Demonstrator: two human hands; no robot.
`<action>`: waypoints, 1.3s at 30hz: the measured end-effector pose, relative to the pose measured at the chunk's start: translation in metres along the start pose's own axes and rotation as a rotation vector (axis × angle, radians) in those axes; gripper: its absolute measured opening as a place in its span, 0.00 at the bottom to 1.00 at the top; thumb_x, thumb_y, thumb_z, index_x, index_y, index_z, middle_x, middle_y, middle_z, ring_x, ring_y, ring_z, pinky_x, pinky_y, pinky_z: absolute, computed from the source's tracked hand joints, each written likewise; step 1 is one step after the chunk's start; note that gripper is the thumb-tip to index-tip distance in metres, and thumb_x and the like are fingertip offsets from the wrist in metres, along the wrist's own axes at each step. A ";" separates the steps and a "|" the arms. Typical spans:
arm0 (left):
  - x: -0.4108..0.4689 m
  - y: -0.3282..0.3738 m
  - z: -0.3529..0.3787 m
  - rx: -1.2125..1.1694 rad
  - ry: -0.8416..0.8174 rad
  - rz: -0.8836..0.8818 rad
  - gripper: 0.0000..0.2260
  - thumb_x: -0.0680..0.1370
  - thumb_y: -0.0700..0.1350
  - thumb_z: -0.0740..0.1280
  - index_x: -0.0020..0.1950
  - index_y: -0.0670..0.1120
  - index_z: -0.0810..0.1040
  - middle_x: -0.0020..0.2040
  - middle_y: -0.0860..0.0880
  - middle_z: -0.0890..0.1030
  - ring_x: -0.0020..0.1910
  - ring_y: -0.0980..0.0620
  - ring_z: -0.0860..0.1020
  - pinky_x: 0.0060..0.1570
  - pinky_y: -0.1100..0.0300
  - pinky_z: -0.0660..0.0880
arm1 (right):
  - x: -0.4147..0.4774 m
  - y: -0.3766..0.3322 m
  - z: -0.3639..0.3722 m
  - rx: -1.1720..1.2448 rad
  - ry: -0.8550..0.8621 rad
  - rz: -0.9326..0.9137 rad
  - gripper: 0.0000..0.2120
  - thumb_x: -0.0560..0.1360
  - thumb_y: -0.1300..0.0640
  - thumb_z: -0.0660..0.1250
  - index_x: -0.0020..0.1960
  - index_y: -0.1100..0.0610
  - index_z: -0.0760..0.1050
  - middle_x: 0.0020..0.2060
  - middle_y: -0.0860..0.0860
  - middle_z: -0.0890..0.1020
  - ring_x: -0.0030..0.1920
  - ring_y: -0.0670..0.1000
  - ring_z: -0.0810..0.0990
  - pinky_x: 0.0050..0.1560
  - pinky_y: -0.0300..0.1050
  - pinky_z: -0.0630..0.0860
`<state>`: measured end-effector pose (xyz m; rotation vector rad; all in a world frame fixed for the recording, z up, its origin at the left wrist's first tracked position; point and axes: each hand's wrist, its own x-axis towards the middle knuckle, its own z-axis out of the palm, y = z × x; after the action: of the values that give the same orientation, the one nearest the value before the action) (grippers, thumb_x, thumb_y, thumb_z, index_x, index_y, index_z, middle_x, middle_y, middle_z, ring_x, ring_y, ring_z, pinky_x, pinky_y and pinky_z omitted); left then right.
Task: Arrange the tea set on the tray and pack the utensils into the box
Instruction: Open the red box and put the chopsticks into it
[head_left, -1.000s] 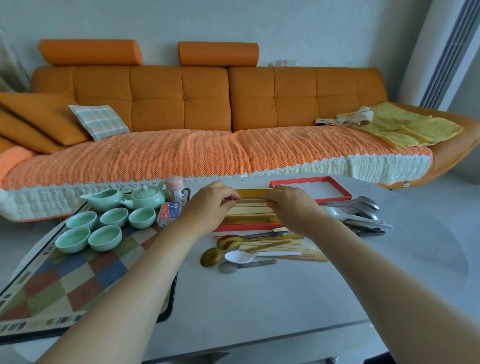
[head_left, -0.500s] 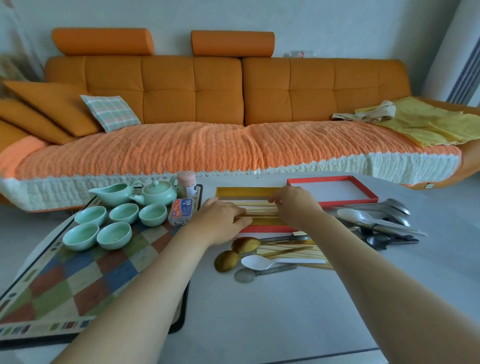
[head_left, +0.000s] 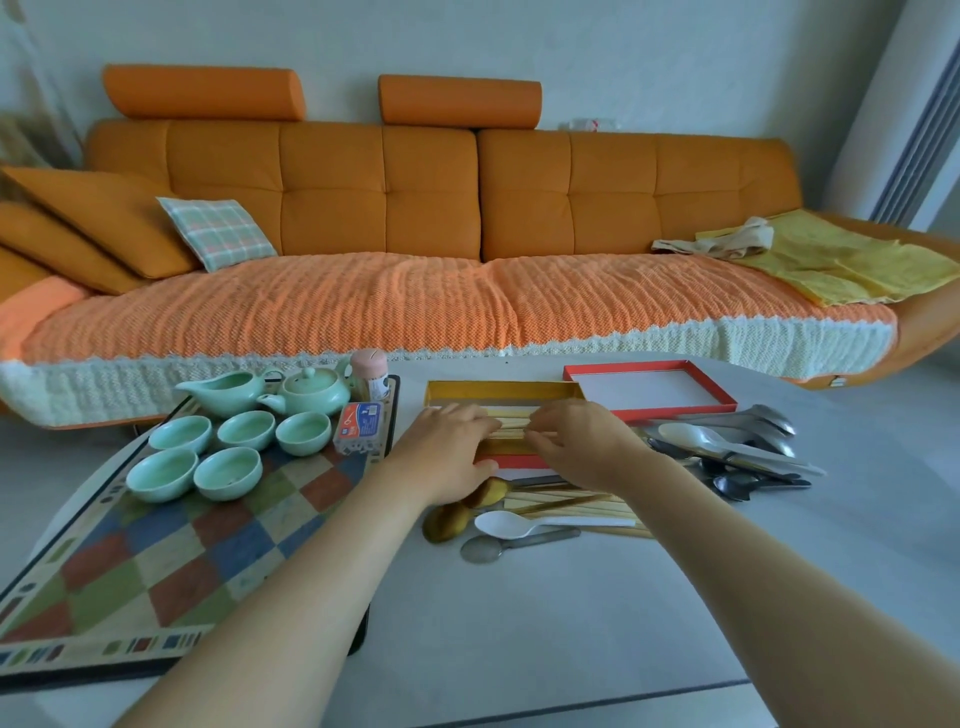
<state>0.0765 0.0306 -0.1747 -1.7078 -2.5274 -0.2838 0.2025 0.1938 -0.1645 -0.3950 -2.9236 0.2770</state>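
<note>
Two bare hands meet over the open box (head_left: 467, 388) at the middle of the pale surface (head_left: 519, 649). The left grip (head_left: 447, 447) lies with its fingers fairly straight on the pale chopsticks (head_left: 511, 418) that sit lengthwise in the box. The right grip (head_left: 576, 441) comes in from the other side with its fingers bent, tips down on the same chopsticks; whether it pinches them cannot be told. The two sets of fingertips are close together.

The box has a gold lining and a red near edge. Its red-rimmed lid (head_left: 675, 410) lies open side up just beside it on the right.

Nearer the person, under the wrists, more utensils lie loose on the surface: two gold spoons (head_left: 447, 522), a white spoon (head_left: 501, 522), a grey spoon (head_left: 480, 549) and more loose chopsticks (head_left: 582, 506). To the right a heap of metal spoons (head_left: 763, 423) lies in front of the lid.

On the left a chequered tray (head_left: 171, 561) carries the green tea set at its far end: a teapot (head_left: 311, 395), a pitcher (head_left: 223, 395) and five cups (head_left: 244, 428) in two rows. A small blue and orange packet (head_left: 361, 426) lies beside the cups. An orange sofa (head_left: 431, 197) runs behind.
</note>
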 end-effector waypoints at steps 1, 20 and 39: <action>-0.002 0.001 0.000 -0.005 0.063 0.028 0.22 0.79 0.55 0.64 0.72 0.52 0.70 0.69 0.53 0.71 0.69 0.50 0.66 0.69 0.53 0.61 | -0.003 0.002 -0.003 0.017 0.061 -0.029 0.13 0.80 0.49 0.60 0.54 0.50 0.83 0.51 0.43 0.81 0.52 0.46 0.77 0.55 0.43 0.75; -0.017 0.048 -0.001 -0.181 -0.079 0.097 0.07 0.76 0.55 0.68 0.50 0.57 0.84 0.48 0.60 0.73 0.52 0.58 0.72 0.49 0.55 0.75 | -0.066 0.015 -0.030 0.033 -0.261 -0.039 0.06 0.75 0.55 0.70 0.48 0.45 0.84 0.44 0.40 0.83 0.44 0.40 0.79 0.51 0.40 0.78; -0.015 0.044 0.002 -0.027 0.050 0.080 0.11 0.78 0.55 0.67 0.60 0.58 0.80 0.52 0.56 0.77 0.55 0.54 0.72 0.46 0.58 0.69 | -0.053 0.007 -0.019 -0.179 -0.216 0.029 0.09 0.76 0.52 0.63 0.51 0.50 0.82 0.46 0.47 0.83 0.48 0.50 0.81 0.50 0.49 0.81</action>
<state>0.1232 0.0336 -0.1746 -1.7836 -2.4240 -0.3512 0.2582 0.1884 -0.1550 -0.4597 -3.1689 0.0650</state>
